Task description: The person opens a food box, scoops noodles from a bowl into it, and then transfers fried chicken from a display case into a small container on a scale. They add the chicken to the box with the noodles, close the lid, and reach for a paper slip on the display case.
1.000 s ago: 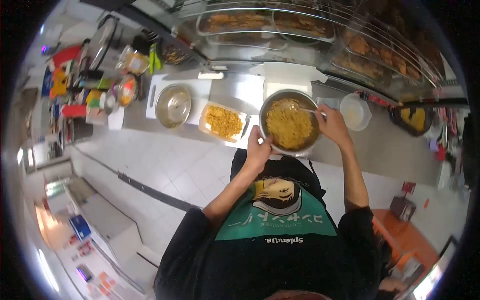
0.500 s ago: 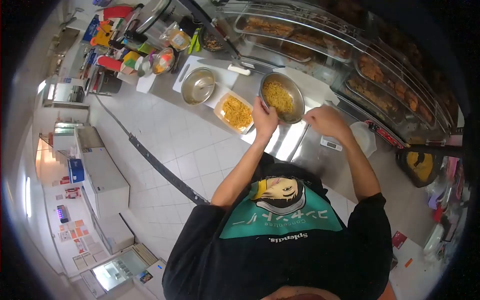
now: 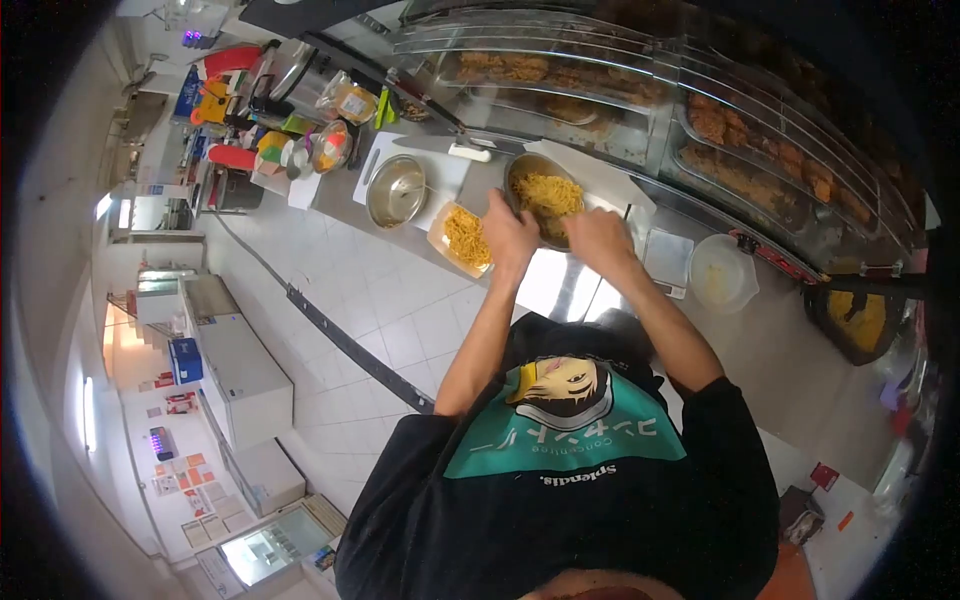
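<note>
My left hand (image 3: pixel 511 240) is closed on the near-left rim of a metal mixing bowl (image 3: pixel 515 178), thumb side up. Yellow noodle-like strands (image 3: pixel 550 192) fill part of this bowl, which tilts towards me. My right hand (image 3: pixel 600 240) is closed at the bowl's near-right edge, its fingertips reaching over the contents; whatever it grips is hidden. Left of my left hand stands a paper tray (image 3: pixel 440 236) heaped with similar yellow strands (image 3: pixel 466 238). A second metal bowl (image 3: pixel 396 192), with little in it, sits farther left.
A white-handled knife (image 3: pixel 468 153) lies on a white cutting board (image 3: pixel 440 172). To the right are a kitchen scale (image 3: pixel 667 262) and a translucent plastic bowl (image 3: pixel 722 275). A glass display case (image 3: pixel 640 130) with trays of fried food borders the far side of the counter.
My right hand has moved left, from beside the bowl to over its near edge. The strands have shifted and bunched up in the bowl. My left hand still holds the rim.
</note>
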A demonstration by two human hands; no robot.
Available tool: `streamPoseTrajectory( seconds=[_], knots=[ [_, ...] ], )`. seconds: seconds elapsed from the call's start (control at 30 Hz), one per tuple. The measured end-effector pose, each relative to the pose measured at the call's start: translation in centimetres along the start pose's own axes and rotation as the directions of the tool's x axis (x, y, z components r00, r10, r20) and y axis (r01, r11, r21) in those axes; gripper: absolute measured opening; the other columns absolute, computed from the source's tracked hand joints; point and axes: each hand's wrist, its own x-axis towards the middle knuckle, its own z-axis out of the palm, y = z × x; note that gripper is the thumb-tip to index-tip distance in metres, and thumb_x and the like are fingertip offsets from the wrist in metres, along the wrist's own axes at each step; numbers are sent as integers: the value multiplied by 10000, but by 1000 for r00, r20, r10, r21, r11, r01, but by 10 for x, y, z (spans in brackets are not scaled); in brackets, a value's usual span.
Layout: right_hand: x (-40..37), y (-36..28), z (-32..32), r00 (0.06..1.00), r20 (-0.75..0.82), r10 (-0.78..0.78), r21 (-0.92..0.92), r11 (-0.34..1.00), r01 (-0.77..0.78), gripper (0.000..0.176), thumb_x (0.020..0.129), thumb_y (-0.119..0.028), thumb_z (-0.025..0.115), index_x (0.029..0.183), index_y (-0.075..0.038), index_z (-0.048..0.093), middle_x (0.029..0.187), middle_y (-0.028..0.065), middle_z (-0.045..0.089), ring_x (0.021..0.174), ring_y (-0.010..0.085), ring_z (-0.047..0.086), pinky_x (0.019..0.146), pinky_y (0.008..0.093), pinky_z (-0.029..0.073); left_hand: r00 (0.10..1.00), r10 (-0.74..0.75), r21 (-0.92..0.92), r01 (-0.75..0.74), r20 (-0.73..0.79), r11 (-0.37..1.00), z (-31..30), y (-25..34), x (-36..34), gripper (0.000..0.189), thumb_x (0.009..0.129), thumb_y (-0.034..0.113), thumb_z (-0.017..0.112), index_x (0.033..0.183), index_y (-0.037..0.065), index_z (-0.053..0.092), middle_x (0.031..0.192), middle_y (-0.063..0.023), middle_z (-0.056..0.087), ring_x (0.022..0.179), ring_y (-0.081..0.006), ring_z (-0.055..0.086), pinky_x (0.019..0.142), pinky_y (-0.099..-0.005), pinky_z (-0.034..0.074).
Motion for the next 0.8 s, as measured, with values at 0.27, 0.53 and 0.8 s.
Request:
streamPoseTrajectory(
  seconds=[0.27, 0.53, 0.8],
  knots=[
    [40, 26, 48, 985, -115, 129, -53, 989, -136, 205, 844, -164, 562, 807, -47, 727, 794, 198, 691, 758, 337, 693, 684, 441, 554, 989, -35, 72, 25, 143, 997, 3, -19, 5, 335, 712, 32, 654, 995, -38, 488, 777, -290, 631, 769, -481, 625, 680, -526, 501],
    [23, 9, 70, 993, 63, 100, 21, 995, -102, 373, 951, -258, 484, 760, -23, 702, 767, 222, 676, 692, 384, 676, 640, 484, 547, 994, 29, 109, -41, 109, 993, 8, -15, 1, 325, 714, 13, 633, 996, -39, 480, 774, -305, 625, 766, -497, 617, 674, -539, 495],
    [1, -23, 48, 991, -68, 117, 236, 967, -98, 279, 878, -159, 517, 791, 28, 706, 767, 265, 663, 747, 399, 685, 685, 486, 545, 991, 132, 107, -133, 15, 985, 4, -7, 8, 301, 729, -38, 576, 1004, -35, 454, 739, -321, 605, 726, -507, 605, 626, -553, 484]
  ],
)
